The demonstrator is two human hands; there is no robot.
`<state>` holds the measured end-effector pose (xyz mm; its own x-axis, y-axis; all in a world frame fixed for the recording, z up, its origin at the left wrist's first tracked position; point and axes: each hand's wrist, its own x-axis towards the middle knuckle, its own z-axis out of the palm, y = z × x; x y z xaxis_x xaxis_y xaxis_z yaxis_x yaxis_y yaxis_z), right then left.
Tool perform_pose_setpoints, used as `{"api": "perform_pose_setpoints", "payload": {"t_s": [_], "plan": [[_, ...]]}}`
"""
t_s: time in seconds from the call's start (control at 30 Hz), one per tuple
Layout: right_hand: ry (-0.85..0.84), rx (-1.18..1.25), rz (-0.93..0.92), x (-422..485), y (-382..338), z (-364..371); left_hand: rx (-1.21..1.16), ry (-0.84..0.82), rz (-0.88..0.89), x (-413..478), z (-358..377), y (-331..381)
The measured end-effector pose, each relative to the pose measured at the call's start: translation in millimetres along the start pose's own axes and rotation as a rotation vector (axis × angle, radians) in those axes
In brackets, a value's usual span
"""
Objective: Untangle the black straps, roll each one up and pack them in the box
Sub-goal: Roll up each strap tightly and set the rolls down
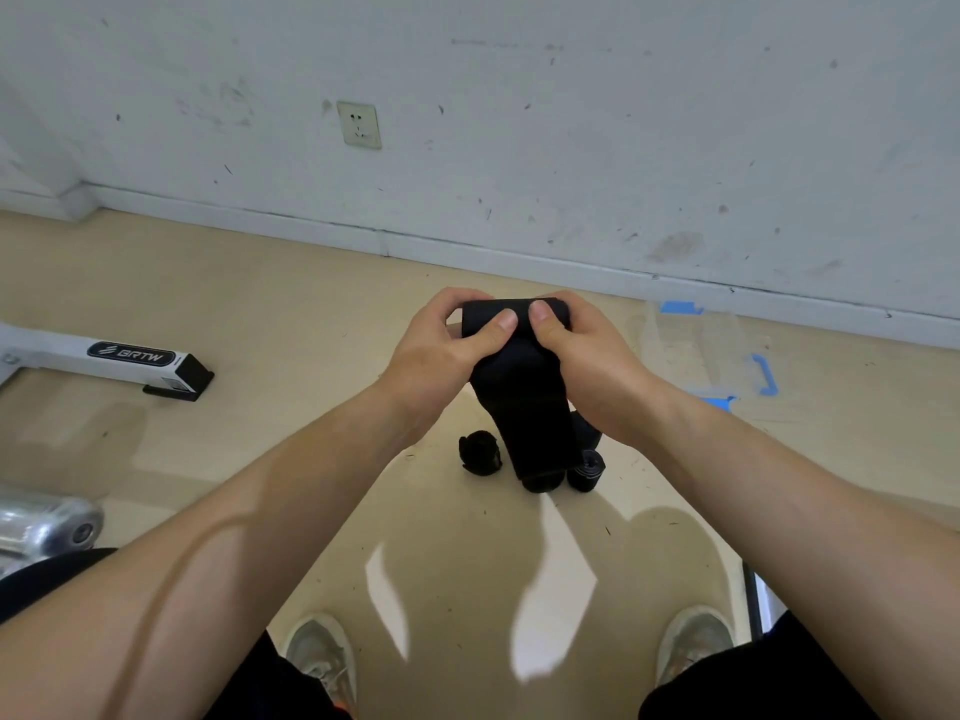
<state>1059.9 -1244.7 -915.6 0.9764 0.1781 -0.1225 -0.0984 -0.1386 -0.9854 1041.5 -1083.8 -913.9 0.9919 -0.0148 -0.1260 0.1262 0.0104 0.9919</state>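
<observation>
Past my bare forearms (249, 522), my left hand (436, 356) and right hand (587, 366) both pinch the rolled top of the wide black fabric strap (524, 402), its tail hanging toward the beige floor (311, 304). If my thumbs slacken, I reckon the roll springs loose.

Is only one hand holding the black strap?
No, the left hand and the right hand both grip the black strap at its rolled top.

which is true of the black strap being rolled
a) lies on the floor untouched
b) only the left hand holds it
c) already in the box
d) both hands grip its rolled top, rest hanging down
d: the left hand and right hand both grip the rolled top of the black strap, its tail hanging below them.
</observation>
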Motion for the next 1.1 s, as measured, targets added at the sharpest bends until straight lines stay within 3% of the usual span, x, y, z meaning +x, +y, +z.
{"api": "perform_pose_setpoints", "payload": {"t_s": [0.17,0.33,0.63,0.87,1.1], "plan": [[-0.005,0.003,-0.019,-1.2,2.0,-0.4,0.036,0.012,-0.018,1.8,1.7,-0.8],[-0.083,0.163,0.052,-0.5,-4.0,-3.1,0.021,0.050,-0.017,2.0,0.0,-1.0],[0.000,-0.036,-0.036,0.8,-2.3,-0.4,0.056,0.048,0.036,-2.1,-1.7,1.1],[0.026,0.146,-0.024,3.1,-1.4,-4.3,0.088,0.011,0.024,-1.1,3.0,-1.7],[-0.076,0.293,0.005,3.0,-3.2,-10.5,0.057,-0.003,0.044,-0.1,-2.0,1.4]]}}
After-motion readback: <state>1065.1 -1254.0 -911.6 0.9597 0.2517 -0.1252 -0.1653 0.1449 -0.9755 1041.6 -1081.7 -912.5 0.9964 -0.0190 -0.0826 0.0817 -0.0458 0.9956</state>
